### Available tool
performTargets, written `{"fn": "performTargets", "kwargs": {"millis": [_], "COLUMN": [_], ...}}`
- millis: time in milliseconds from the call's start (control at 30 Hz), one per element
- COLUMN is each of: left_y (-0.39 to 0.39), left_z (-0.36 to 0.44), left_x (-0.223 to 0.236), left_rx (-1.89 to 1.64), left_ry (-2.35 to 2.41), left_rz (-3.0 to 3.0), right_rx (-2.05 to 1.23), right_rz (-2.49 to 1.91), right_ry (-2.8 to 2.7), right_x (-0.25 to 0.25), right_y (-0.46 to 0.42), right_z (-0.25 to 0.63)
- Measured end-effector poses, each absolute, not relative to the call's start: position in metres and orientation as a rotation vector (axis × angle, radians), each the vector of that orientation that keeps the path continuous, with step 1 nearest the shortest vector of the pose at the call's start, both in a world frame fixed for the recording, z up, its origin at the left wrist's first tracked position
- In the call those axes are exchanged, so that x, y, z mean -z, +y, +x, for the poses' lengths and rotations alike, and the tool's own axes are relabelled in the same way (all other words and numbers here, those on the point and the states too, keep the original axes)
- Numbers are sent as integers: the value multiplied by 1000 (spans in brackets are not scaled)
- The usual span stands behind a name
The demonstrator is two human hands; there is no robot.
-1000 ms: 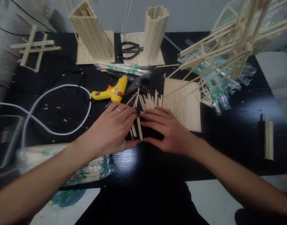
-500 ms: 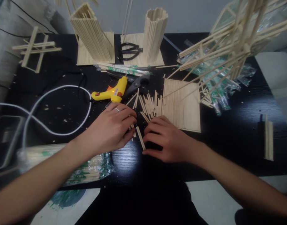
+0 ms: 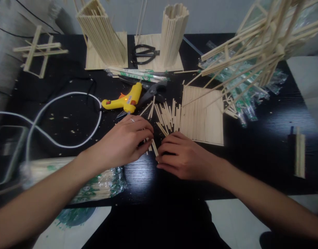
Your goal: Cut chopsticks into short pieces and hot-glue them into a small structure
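Between my two hands a short wooden stick (image 3: pixel 155 148) slants over the black table. Its near end is in the bent fingers of my right hand (image 3: pixel 183 156), closed on it. My left hand (image 3: pixel 126 136), wearing a ring, has its fingers curled round short sticks; the fingertips are partly hidden, and their grip shows only in part. A loose pile of short cut sticks (image 3: pixel 167 116) lies just beyond both hands. Right of the pile is a flat panel of sticks (image 3: pixel 202 116) laid side by side.
A yellow glue gun (image 3: pixel 125 100) with a lit light lies beside dark-handled pliers (image 3: pixel 153 91). Behind stand two stick towers (image 3: pixel 103 36) (image 3: pixel 173 38) and black-handled scissors (image 3: pixel 144 54). A stick frame (image 3: pixel 267 52) overhangs the right. Bagged sticks (image 3: pixel 96 188) and a white cable (image 3: pixel 67 147) lie left.
My right fingers have drawn together on the near end of the short stick, and the stick has moved up toward my left hand. The view has shifted slightly.
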State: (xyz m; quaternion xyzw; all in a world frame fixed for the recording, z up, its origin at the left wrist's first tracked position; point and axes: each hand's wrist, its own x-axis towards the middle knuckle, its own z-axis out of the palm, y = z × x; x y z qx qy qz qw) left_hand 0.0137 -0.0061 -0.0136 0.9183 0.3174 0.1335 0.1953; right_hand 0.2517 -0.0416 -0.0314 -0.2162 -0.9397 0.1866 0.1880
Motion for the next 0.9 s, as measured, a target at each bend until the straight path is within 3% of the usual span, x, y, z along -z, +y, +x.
{"fn": "performTargets", "kwargs": {"millis": [500, 900], "left_y": [-7, -9], "left_z": [15, 12], "left_x": [7, -3], "left_rx": [-543, -655], "left_ry": [882, 808], "left_rz": [2452, 2352], "right_rx": [-704, -1485], "right_rz": [-788, -1074], "right_ry": [-2539, -1781], "right_x": [32, 19], "right_y": [-42, -43], "right_z": [253, 252]}}
